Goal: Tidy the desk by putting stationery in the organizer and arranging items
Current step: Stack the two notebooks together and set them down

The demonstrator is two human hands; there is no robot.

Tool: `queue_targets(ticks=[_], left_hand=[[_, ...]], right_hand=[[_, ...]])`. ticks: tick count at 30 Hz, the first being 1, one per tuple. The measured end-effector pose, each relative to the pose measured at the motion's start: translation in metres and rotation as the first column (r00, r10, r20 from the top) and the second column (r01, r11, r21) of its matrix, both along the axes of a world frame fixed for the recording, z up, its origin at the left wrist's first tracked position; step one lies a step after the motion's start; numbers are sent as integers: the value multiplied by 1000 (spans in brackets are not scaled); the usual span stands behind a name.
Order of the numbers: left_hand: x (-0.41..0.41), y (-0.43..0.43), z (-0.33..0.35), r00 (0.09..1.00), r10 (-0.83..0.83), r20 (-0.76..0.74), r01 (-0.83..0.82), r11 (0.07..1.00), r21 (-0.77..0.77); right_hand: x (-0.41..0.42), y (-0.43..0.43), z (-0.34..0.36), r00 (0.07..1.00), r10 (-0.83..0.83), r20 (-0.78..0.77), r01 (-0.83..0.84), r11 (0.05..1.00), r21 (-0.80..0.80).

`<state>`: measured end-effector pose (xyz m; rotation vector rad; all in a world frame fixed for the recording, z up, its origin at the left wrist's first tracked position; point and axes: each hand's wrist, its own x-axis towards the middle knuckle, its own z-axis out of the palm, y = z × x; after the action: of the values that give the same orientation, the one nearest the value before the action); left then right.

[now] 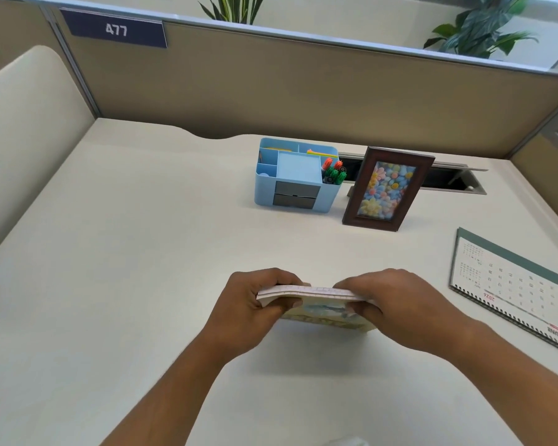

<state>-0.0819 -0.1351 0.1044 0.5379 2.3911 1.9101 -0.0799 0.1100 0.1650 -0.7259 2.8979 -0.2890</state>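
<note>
A small stack of notebooks (316, 300) with pale illustrated covers hangs just above the middle of the desk (142, 220). My left hand (255, 307) grips its left end and my right hand (397, 304) grips its right end, fingers curled over the top edge. Behind them stands a light blue organizer (293, 185) with two grey drawers. It holds a white note pad, green and orange markers (334, 172) in its right compartment and some thin stationery at the back.
A brown picture frame (387, 188) with a flower picture stands upright right of the organizer. A spiral desk calendar (506, 284) lies flat at the right. A cable slot (448, 180) is open behind the frame. Beige partition walls (271, 91) enclose the desk.
</note>
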Motion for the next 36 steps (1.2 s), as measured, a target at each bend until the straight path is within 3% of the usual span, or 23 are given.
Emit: queue_targets(ticks=[4,6,7,8,9,10,12,14,21,27,33,36], left_hand=[[-6,-4,19,940,154,-305,-144,988,56],[-14,-8,21,787,371,-493,-386,919,75],[-18,-10,19,714,496,-494,-513,851,112],[-20,-11,17,681,590,-434,-594,791,144],[-19,-11,16,712,625,-319,-605,777,173],[-17,-8,14,799,582,-150,-544,807,228],[-10,0,10,938,297,178,-345,855,388],[-3,9,5,952,144,271,-250,874,416],[16,17,-5,968,121,217,-198,906,373],[14,19,-15,988,100,118,-124,968,217],[11,19,-31,978,73,197,-115,970,213],[13,13,-49,962,88,259,-114,990,87]], right_hand=[[5,6,-8,992,-108,-69,78,934,-349],[12,5,-15,975,-222,16,189,788,-585],[16,2,-19,956,-262,133,276,647,-711],[20,-2,-24,922,-267,280,376,450,-810],[24,-5,-30,876,-243,416,472,252,-845],[29,-7,-37,836,-214,505,535,111,-838],[35,-8,-52,799,-159,580,588,10,-809],[40,-10,-62,802,-132,582,591,34,-806],[42,5,-72,844,-285,455,516,200,-833],[43,10,-87,799,-363,479,600,443,-666],[43,15,-100,818,-276,505,572,482,-663],[41,19,-117,788,-279,550,604,528,-598]])
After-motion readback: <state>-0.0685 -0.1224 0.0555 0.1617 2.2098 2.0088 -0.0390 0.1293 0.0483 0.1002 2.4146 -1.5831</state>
